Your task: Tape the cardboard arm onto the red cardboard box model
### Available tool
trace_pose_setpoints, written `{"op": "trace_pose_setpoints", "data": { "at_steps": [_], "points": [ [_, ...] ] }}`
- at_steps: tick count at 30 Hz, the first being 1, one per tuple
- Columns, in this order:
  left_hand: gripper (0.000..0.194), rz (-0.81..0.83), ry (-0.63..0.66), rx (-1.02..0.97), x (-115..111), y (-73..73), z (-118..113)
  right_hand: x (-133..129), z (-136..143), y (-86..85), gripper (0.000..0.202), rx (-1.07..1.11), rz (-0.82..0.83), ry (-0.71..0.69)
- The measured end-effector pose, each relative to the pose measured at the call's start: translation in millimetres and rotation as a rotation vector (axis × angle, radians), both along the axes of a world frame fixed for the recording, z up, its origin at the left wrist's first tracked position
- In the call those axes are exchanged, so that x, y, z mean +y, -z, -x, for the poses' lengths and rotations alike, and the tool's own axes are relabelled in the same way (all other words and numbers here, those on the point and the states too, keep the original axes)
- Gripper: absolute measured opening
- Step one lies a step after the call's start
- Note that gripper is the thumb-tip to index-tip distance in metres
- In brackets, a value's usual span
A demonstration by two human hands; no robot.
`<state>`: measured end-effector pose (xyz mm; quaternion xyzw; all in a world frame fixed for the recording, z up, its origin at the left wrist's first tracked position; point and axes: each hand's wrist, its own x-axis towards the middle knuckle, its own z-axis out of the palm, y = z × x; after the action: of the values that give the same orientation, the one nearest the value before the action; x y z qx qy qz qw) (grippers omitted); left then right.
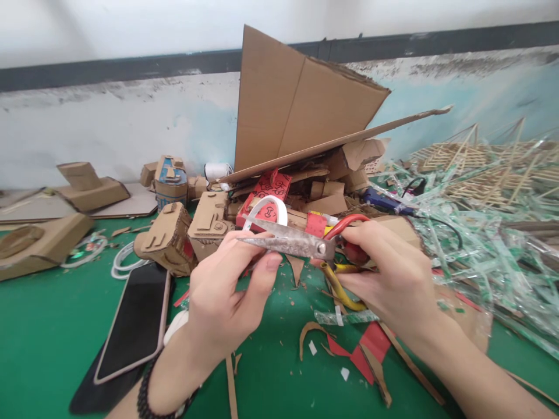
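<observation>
My right hand (388, 270) is closed round the handles of a pair of scissors (301, 240), one handle red and the other yellow. The metal blades point left and stand slightly apart. My left hand (233, 285) is at the blade tips, its thumb and fingers bent close together. Whatever lies between those fingers is too small or hidden to name. A white ring (280, 210) shows just behind the blades, above my left fingertips. Behind my hands are a red patterned box (268, 192) and small cardboard models (209, 221).
A phone (135, 317) lies on the green table (39, 337) at left. Large cardboard sheets (279, 99) lean at the back. Clear tape scraps (484, 244) and stick frames (463, 169) fill the right. Red paper (371, 349) and cardboard scraps lie in front.
</observation>
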<state>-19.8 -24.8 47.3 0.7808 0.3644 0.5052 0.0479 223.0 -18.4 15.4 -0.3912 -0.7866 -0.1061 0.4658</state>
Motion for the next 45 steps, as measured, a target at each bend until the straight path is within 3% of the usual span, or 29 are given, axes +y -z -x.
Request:
{"op": "trace_pose_setpoints", "data": {
  "at_steps": [11, 19, 21, 24, 27, 31, 34, 36, 41, 45],
  "points": [
    [0.016, 0.061, -0.037, 0.000, -3, -2.8, 0, 4, 1, -1.3, 0.024, -0.020, -0.071, 0.053],
    [0.013, -0.040, 0.208, 0.354, -7, -23.9, 7, 8, -9, -5.5, 0.026, -0.073, -0.221, 0.230],
    [0.017, 0.050, 0.271, 0.429, -12, -26.3, 9, 9, -12, -6.9, 0.026, -0.073, -0.246, 0.266],
    [0.029, 0.328, 0.318, 0.619, -14, -20.2, 11, 9, -14, -8.3, 0.024, -0.093, -0.276, 0.292],
    [0.034, 0.535, 0.259, 0.787, -10, -11.9, 12, 9, -13, -8.2, 0.024, -0.115, -0.290, 0.294],
    [0.033, 0.646, 0.149, 0.836, -4, -13.6, 19, 10, -10, -6.7, 0.023, -0.125, -0.285, 0.285],
    [0.018, 0.743, 0.090, 0.784, -1, -18.2, 32, 10, -8, -6.2, 0.023, -0.125, -0.287, 0.285],
    [0.013, 0.765, 0.125, 0.671, 1, -20.6, 42, 8, -7, -6.5, 0.024, -0.125, -0.289, 0.305],
    [0.018, 0.682, 0.219, 0.095, 9, -29.9, 56, -1, -3, -7.9, 0.022, -0.143, -0.325, 0.397],
    [0.036, 0.740, 0.260, -0.390, 9, -30.6, 42, -7, 0, -5.9, 0.021, -0.147, -0.335, 0.411]
  ]
}}
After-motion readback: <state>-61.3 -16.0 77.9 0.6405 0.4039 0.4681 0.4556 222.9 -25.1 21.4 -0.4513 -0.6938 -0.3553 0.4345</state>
